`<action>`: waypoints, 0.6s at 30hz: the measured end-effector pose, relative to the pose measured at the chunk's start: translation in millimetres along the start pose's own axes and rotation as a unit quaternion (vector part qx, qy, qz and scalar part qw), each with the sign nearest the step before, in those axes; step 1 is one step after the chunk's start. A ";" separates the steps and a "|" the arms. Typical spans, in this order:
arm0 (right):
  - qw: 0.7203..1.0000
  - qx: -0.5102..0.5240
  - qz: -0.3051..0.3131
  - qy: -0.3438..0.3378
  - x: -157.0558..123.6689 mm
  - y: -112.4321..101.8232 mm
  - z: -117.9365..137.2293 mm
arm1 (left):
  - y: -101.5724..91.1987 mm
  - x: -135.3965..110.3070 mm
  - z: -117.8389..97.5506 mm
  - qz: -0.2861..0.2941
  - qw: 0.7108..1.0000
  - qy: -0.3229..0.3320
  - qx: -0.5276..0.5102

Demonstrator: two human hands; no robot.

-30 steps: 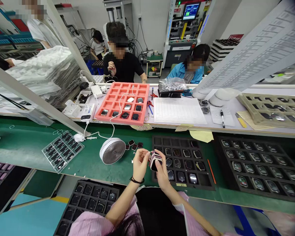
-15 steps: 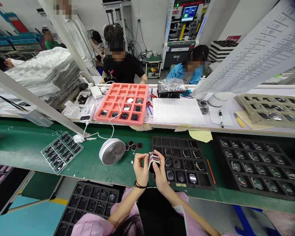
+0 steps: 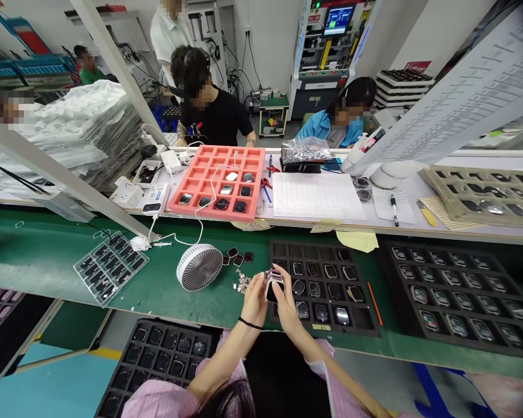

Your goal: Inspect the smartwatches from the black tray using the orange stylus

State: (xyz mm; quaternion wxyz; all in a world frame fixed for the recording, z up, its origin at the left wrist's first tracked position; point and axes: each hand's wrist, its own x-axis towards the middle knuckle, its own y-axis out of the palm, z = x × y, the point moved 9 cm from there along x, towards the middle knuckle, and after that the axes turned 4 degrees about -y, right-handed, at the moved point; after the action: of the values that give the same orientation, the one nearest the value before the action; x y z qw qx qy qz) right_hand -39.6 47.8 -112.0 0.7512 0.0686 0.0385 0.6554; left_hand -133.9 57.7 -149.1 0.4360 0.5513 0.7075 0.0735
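Note:
A small stack of smartwatch bodies, square with rounded corners and a dark top face, is held in my right hand, thumb in front and fingers behind. My left hand is closed, its fingertips at the left side of the stack; whether something small is pinched there is hidden. Small pale tabs lie loose on the green bench just left of my left hand. Behind them are several dark watch frames. Right of my hands, a black foam tray holds watch pieces in its compartments.
A white round fan stands left of my hands, beside a clear tray of black parts. A second black tray lies right, past an orange stick. A pink tray sits on the raised shelf. Co-workers sit opposite.
My left hand has come in against the stack, from a pinch slightly left of it. The pale tabs beside it now show more fully. The stack stays in my right hand.

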 end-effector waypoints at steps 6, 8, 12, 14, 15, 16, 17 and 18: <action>0.999 0.045 0.005 0.000 -3.1 -1.0 -0.4 | 3.8 -10.4 -13.6 -0.003 0.999 0.039 0.007; 0.999 0.033 0.008 -0.013 -3.1 0.4 4.5 | 5.8 -10.8 -6.8 0.013 1.000 -0.001 -0.012; 1.000 -0.001 0.001 -0.009 -1.8 0.6 4.6 | 10.8 -8.4 32.0 0.083 0.983 -0.154 -0.047; 1.000 -0.012 -0.010 0.004 -0.4 -2.4 -3.1 | 6.1 -3.1 45.2 0.110 0.981 -0.160 0.023; 1.000 -0.011 -0.017 0.019 0.5 -4.7 -9.8 | 0.7 1.1 50.1 0.115 0.979 -0.151 0.071; 0.999 -0.005 -0.023 0.041 1.1 -7.2 -18.8 | -6.4 6.0 54.3 0.114 0.976 -0.145 0.118; 0.997 0.006 -0.029 0.071 1.2 -9.8 -29.6 | -15.2 11.6 57.6 0.110 0.971 -0.143 0.158; 0.993 0.023 -0.030 0.108 0.5 -11.6 -41.8 | -25.3 17.8 59.4 0.104 0.965 -0.145 0.192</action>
State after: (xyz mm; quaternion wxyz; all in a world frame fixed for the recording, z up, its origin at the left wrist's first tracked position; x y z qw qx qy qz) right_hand -34.3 49.0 -155.1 0.7600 0.0139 0.1365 0.6353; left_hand -110.8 40.8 -209.6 0.4102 0.6996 0.5765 -0.0995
